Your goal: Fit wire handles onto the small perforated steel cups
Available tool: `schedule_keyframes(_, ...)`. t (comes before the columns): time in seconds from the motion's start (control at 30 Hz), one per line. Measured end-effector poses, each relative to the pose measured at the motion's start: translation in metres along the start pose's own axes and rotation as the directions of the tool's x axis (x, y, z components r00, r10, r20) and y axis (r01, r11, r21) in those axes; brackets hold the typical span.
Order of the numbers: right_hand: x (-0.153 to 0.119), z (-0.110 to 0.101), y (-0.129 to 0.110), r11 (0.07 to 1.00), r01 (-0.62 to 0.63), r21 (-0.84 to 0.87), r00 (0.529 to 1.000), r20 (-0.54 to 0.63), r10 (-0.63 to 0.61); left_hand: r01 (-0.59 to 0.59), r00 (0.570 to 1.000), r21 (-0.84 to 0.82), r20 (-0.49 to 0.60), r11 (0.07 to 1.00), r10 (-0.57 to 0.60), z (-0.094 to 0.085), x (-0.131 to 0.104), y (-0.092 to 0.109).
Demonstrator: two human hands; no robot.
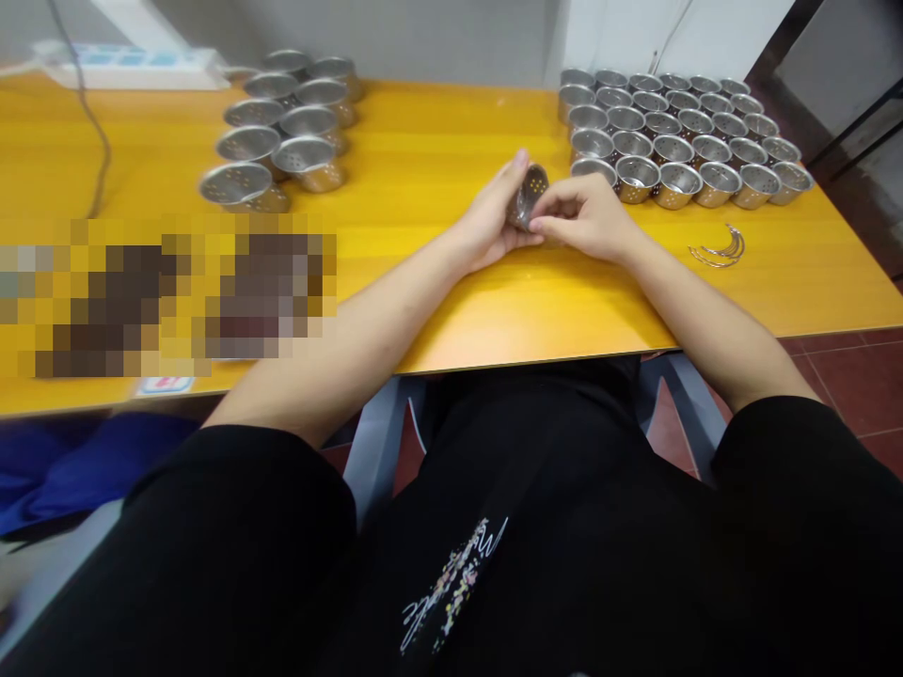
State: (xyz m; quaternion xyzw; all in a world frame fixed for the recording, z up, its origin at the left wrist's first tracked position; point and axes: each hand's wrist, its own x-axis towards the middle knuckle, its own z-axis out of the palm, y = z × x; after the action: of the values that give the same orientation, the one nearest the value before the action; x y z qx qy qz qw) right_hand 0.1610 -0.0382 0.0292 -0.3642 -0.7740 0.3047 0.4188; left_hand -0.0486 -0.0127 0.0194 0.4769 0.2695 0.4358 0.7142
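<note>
A small perforated metal cup is tilted on its side above the table, its mouth facing right. My left hand wraps round it from the left, thumb up along its side. At the cup's lower rim, the thumb and fingertips of my right hand are pinched together; whatever lies between them is too small to make out. To the right of that hand, several thin curved metal wires lie loose on the yellow table.
Rows of similar metal cups stand at the back right, close beyond my right hand. Another double row of cups stands at the left, near a white power strip with a cable. A blurred-out area covers the table's left front.
</note>
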Motion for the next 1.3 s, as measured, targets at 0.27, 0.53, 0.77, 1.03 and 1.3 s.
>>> schedule_keyframes(0.27,0.000,0.004,0.007,0.985,0.024,-0.173,1.000,0.008,-0.022,0.101,0.993,-0.082,-0.049,0.992,-0.105,0.013,-0.010,0.009)
schedule_keyframes(0.53,0.001,0.012,0.008,0.971,-0.010,-0.238,0.999,-0.042,0.001,0.072,0.996,-0.044,-0.042,0.996,-0.073,0.001,-0.007,0.000)
schedule_keyframes(0.77,0.002,0.010,0.001,0.936,-0.018,-0.352,0.996,-0.085,-0.013,0.078,0.996,-0.077,-0.045,0.994,-0.082,0.014,-0.013,-0.006)
schedule_keyframes(1.03,0.003,0.005,-0.008,0.796,-0.079,-0.601,0.985,-0.168,-0.029,0.163,0.983,-0.121,-0.059,0.979,-0.171,0.022,-0.013,0.000)
schedule_keyframes(1.3,0.004,-0.006,-0.017,0.638,-0.141,-0.757,0.969,-0.237,-0.067,0.169,0.975,-0.163,-0.115,0.972,-0.189,0.022,-0.010,0.004)
